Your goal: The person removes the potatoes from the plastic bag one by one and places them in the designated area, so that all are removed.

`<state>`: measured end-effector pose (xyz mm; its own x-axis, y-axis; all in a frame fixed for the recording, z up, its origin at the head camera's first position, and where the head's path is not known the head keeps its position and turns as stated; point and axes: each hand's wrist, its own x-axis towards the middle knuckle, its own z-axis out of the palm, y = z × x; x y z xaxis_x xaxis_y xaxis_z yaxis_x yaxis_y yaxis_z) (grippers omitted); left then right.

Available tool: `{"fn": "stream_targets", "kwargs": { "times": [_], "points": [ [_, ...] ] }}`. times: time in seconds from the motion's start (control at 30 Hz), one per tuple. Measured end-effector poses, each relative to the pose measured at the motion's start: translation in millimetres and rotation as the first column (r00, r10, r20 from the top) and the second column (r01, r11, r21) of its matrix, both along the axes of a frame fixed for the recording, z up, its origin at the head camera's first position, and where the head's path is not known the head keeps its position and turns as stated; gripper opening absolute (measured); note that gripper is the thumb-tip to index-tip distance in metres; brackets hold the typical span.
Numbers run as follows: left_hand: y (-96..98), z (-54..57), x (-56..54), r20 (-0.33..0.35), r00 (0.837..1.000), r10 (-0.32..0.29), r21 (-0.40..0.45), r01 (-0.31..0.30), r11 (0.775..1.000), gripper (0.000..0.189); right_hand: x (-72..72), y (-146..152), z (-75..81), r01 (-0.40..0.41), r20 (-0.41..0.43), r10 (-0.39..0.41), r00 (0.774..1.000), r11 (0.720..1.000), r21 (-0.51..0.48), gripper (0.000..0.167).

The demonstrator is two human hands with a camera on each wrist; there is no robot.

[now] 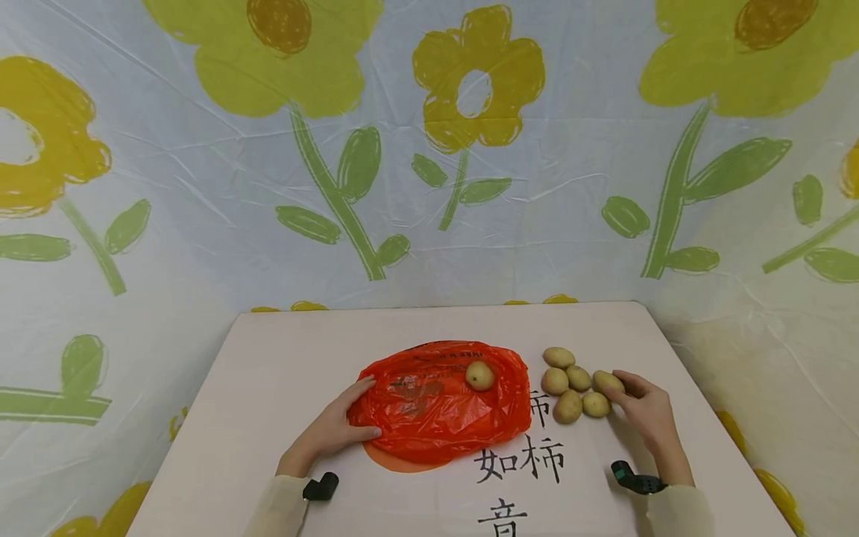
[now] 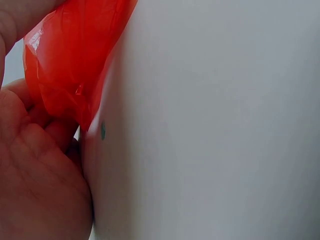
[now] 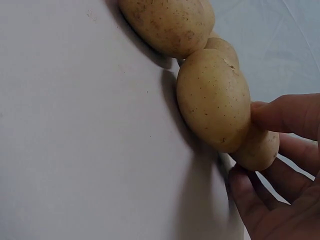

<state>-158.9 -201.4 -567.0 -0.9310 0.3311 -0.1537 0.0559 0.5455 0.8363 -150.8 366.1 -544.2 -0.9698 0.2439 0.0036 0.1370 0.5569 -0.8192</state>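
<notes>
A red plastic bag with dark print lies spread on the table, and one potato rests on it toward its right side. My left hand holds the bag's left end, thumb on the near side and fingers on the far side. The left wrist view shows red film between thumb and fingers. To the right of the bag sits a cluster of several potatoes. At the cluster's right edge, my right hand grips a potato between thumb and fingers, partly hidden behind another potato.
The pale table has black printed characters near its middle and an orange shape partly under the bag. A flowered cloth hangs behind and beside it. Black wrist devices sit on both wrists.
</notes>
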Motion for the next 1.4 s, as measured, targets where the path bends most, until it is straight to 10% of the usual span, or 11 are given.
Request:
{"fn": "stream_targets", "kwargs": {
  "times": [1.0,1.4],
  "points": [
    [1.7,-3.3,-2.2,0.015,1.000,-0.006,-0.004,0.006,1.000,0.096,4.1,-0.3,3.9,-0.004,-0.013,0.004,1.000,0.999,-0.041,0.046],
    [-0.7,-4.2,-2.6,-0.007,1.000,0.008,-0.025,-0.008,1.000,0.096,2.8,-3.6,7.1,0.009,-0.073,-0.003,0.997,0.997,0.082,0.038]
  ]
}}
